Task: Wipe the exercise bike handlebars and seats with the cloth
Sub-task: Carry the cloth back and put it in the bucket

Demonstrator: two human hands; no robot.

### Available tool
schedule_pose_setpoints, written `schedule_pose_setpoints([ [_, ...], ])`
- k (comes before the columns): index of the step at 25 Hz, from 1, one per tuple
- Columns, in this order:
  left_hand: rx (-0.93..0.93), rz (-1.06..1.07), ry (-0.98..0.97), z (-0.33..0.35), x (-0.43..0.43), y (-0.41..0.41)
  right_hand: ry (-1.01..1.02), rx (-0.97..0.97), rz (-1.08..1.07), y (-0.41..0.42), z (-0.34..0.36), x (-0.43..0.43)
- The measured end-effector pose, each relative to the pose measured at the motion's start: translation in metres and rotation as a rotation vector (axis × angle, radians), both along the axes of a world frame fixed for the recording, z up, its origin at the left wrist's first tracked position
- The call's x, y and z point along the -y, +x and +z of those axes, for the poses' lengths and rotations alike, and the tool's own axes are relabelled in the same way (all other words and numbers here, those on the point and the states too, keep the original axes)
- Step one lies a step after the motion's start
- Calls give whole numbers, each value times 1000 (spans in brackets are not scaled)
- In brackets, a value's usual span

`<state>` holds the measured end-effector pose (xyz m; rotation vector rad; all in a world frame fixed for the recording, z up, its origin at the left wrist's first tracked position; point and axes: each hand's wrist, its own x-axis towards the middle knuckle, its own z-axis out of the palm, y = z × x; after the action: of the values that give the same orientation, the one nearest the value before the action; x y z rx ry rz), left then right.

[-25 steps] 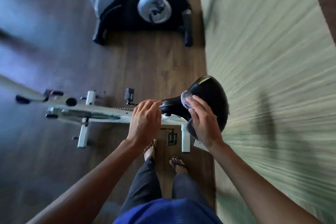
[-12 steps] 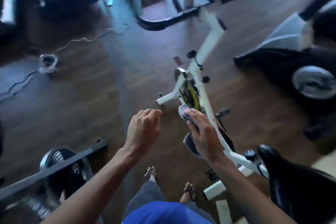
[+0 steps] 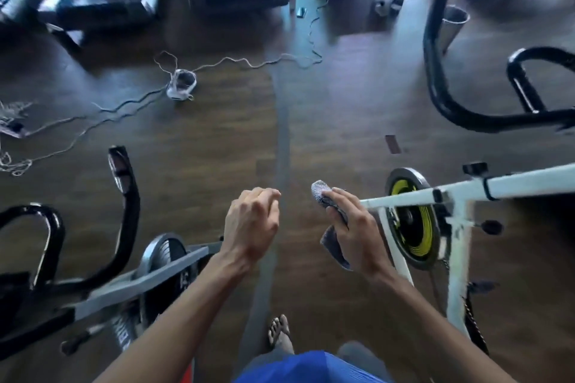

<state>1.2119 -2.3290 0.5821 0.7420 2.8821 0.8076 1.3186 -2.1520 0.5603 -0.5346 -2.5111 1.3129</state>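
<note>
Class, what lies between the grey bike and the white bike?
In the head view, between the grey bike and the white bike: the left hand, the right hand holding the cloth, and wooden floor below them.

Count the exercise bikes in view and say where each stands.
2. A grey-framed bike stands lower left, by the left hand; a white-framed bike stands right, by the right hand that holds the cloth. Others may sit outside the frame.

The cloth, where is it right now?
In the head view the cloth is just right of centre, held in the right hand, between the left hand and the white bike.
</note>
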Motion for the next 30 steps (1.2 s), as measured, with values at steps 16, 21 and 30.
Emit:
schedule_pose_setpoints([
  [16,178,-9,-101,-12,-143,-377,-160,-29,-158,-371,-28,-140],
  [21,192,-96,-133,-4,-226,-501,-180,-18,-206,-491,-22,-214],
  [30,90,-401,-203,-36,-412,-787,-130,-35,-396,-734,-35,-370],
])
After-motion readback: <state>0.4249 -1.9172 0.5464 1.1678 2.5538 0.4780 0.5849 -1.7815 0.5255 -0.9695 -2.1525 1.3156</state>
